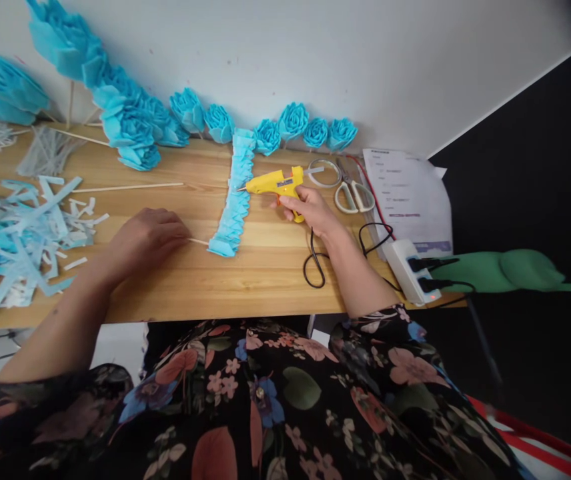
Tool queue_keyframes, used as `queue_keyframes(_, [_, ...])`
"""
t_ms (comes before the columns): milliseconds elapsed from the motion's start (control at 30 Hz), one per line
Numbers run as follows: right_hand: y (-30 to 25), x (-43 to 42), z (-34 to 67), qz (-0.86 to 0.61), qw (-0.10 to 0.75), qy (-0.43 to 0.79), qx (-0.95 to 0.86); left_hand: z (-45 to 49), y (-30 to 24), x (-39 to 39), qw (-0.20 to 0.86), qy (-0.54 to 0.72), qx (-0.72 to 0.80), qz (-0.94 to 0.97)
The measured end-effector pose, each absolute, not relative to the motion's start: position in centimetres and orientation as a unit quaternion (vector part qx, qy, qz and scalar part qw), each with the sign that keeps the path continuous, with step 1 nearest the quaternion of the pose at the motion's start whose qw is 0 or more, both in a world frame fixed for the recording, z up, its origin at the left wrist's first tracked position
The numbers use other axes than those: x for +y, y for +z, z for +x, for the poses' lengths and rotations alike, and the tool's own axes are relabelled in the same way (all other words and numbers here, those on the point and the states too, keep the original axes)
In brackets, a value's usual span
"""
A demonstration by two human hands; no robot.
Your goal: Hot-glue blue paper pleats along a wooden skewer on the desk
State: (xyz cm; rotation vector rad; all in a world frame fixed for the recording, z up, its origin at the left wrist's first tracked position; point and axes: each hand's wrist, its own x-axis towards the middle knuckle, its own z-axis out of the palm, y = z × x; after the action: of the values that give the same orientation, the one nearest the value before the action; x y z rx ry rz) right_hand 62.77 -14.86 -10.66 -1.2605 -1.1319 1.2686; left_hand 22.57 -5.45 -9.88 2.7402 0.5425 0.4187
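Note:
My right hand (310, 208) grips a yellow glue gun (278, 183) by its handle. Its metal nozzle points left and lies over a pleated strip of blue paper (235, 193), which stretches across the table from near the wall toward me. A clear glue stick (315, 171) sticks out of the gun's back. Left of the strip, my left hand (150, 237) rests low over the table, fingers closed around a thin wooden stick (198, 241). The stick's other end meets the strip's near end, where the paper is folded over it.
Blue paper roses (293, 120) line the wall. Paper scraps (30, 233) cover the left side. Scissors (353, 193), a tape roll (324, 172), printed sheets (410, 193) and a white power strip (410, 270) lie on the right. A black cord (313, 267) trails from the gun.

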Motion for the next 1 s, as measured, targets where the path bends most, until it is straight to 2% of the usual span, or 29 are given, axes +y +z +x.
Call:
queue_keyframes(467, [-10.6, -14.7, 62.9, -0.511, 0.488, 0.521, -0.477, 22.3, -10.6, -5.0, 0.163, 0.134, 0.196, 0.958])
queue_keyframes(667, [-10.6, -14.7, 62.8, -0.514, 0.49, 0.523, -0.472, 22.4, -12.0, -4.8, 0.143, 0.166, 0.201, 0.955])
queue_keyframes(1000, [-10.7, -14.7, 62.8, -0.519, 0.491, 0.521, -0.467, 22.9, -12.2, -5.5, 0.168, 0.198, 0.217, 0.941])
